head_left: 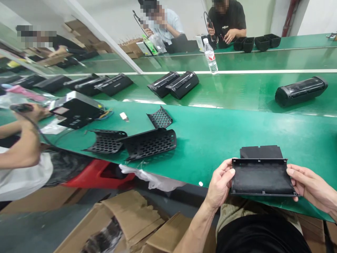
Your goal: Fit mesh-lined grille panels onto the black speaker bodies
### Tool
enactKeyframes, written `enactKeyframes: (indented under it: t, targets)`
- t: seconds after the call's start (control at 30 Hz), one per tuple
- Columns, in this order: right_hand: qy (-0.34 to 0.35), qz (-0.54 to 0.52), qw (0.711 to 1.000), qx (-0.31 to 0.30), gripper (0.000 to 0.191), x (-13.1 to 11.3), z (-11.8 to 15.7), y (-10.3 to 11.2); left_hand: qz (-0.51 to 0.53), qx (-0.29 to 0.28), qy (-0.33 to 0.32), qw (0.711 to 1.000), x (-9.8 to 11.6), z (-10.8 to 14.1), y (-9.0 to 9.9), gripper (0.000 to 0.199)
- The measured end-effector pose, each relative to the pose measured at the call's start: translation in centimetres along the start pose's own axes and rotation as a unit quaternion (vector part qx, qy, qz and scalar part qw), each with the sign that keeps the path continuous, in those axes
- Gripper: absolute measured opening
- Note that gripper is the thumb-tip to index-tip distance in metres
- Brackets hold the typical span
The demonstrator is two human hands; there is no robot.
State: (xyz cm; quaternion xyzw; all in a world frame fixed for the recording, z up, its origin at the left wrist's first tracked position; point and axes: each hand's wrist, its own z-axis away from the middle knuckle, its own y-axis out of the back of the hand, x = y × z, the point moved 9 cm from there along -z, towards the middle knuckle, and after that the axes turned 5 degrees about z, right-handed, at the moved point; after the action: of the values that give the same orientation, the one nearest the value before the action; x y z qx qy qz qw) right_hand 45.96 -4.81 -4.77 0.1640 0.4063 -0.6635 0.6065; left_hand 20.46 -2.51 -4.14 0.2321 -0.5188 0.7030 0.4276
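Both of my hands hold a black rectangular plastic panel (263, 177) above the front edge of the green table (210, 133). My left hand (220, 182) pinches its left end between thumb and fingers. At the right end, my right hand (306, 182) grips the panel the same way. The panel's hollow inner side faces up, with small tabs along its long edges. Just behind it lies another flat black part (260, 152), partly covered by the panel. Perforated black curved covers (151, 143) rest on the table to the left.
Black finished housings (183, 85) stand on the green belt behind, with another (301, 92) at right. A water bottle (210, 58) stands further back. A person's arm (22, 140) and a boxy device (76, 109) are at left. Cardboard boxes (131, 218) lie below the table.
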Motion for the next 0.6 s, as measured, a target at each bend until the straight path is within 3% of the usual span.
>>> enactKeyframes:
  t: [0.13, 0.27, 0.33, 0.47, 0.53, 0.6]
  targets:
    - [0.017, -0.030, 0.999, -0.014, 0.051, -0.3, -0.3, -1.2, 0.079, -0.004, -0.008, 0.997, 0.2, 0.3, 0.1, 0.060]
    - [0.065, -0.058, 0.996, 0.003, 0.055, -0.8, -1.2, -3.4, 0.141, -0.080, -0.043, 0.986, -1.8, 0.8, 0.2, 0.086]
    - [0.082, -0.081, 0.993, 0.016, 0.057, -1.1, -2.0, -4.2, 0.141, -0.101, -0.068, 0.983, -3.3, 0.2, 0.6, 0.085]
    - [0.090, -0.094, 0.991, -0.009, 0.057, -2.2, -3.0, -5.9, 0.154, -0.127, -0.137, 0.970, -3.9, -1.6, 0.2, 0.111]
    - [0.092, -0.093, 0.991, -0.025, 0.053, -2.5, -3.0, -6.8, 0.169, -0.133, -0.139, 0.967, -3.7, -1.9, -0.5, 0.112]
    - [0.096, -0.090, 0.991, -0.032, 0.050, -2.5, -3.1, -7.8, 0.197, -0.127, -0.123, 0.964, -3.7, -1.9, -1.0, 0.098]
